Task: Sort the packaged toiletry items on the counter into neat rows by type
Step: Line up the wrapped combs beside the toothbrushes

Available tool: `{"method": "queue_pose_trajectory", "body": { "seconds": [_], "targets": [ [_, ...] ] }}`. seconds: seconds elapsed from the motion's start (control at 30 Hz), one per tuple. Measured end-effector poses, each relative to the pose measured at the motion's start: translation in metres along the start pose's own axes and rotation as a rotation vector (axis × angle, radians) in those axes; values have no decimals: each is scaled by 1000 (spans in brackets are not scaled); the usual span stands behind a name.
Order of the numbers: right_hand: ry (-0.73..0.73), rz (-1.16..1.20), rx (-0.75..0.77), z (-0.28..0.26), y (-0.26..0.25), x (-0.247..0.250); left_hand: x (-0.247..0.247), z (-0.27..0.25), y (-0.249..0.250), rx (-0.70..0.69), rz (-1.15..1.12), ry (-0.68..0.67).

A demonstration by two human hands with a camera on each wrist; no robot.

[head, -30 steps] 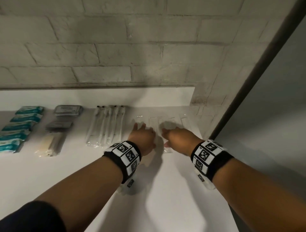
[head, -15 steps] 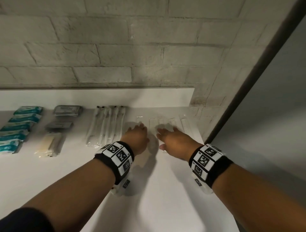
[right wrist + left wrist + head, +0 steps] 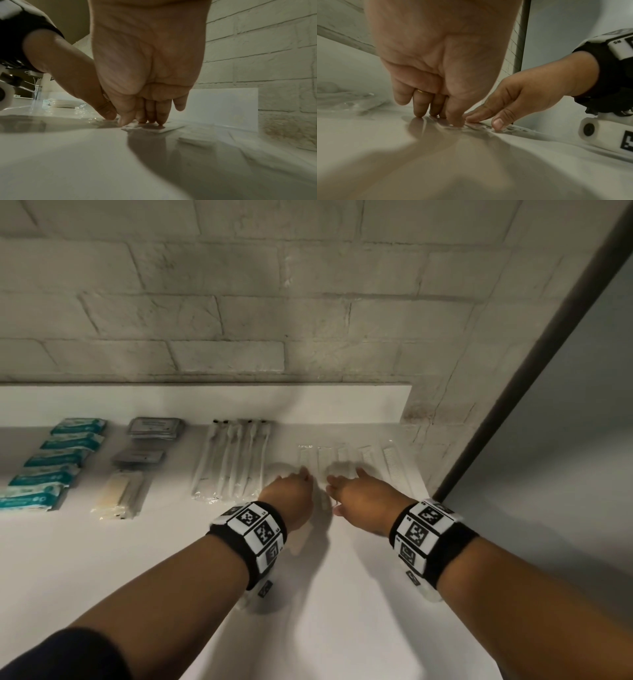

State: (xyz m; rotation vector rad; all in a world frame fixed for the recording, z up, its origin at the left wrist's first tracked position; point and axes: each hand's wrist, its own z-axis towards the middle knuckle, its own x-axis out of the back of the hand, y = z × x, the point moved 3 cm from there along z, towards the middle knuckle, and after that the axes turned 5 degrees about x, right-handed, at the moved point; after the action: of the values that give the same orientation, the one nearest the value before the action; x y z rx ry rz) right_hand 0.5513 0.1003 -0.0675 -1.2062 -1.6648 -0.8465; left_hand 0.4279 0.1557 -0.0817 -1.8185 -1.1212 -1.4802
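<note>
Both hands reach out flat over the white tabletop (image 3: 342, 611). The left hand (image 3: 291, 498) and the right hand (image 3: 366, 498) press straight fingers down on clear comb packets (image 3: 346, 460), holding nothing. Farther left lie toothbrushes (image 3: 233, 460), grey packets (image 3: 154, 428) and blue-green packets (image 3: 51, 463) in rows.

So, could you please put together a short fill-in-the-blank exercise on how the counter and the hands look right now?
1. Both hands, the left hand and the right hand, touch the clear-wrapped ____.
2. The packets at the far left of the counter are ____ in colour.
3. The wrapped toothbrushes lie to the ____ of the combs.
4. The wall behind the counter is built of ____.

Missing words: combs; teal; left; brick
</note>
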Motion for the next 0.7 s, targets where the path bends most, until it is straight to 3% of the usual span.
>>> {"method": "queue_pose_trajectory", "body": {
  "seconds": [0.17, 0.27, 0.37, 0.53, 0.7],
  "targets": [
    [37, 26, -10, -7, 1, 3, 0, -1, -1, 10, 0, -8],
    [103, 23, -86, -13, 11, 7, 7, -7, 10, -122, 40, 59],
    [2, -48, -110, -13, 19, 0, 7, -9, 23, -233, 121, 48],
    [-16, -20, -97, -16, 23, -5, 7, -7, 28, -204, 162, 12],
    [49, 89, -266, -26, 41, -7, 10, -5, 54, -304, 152, 46]
  ]
}}
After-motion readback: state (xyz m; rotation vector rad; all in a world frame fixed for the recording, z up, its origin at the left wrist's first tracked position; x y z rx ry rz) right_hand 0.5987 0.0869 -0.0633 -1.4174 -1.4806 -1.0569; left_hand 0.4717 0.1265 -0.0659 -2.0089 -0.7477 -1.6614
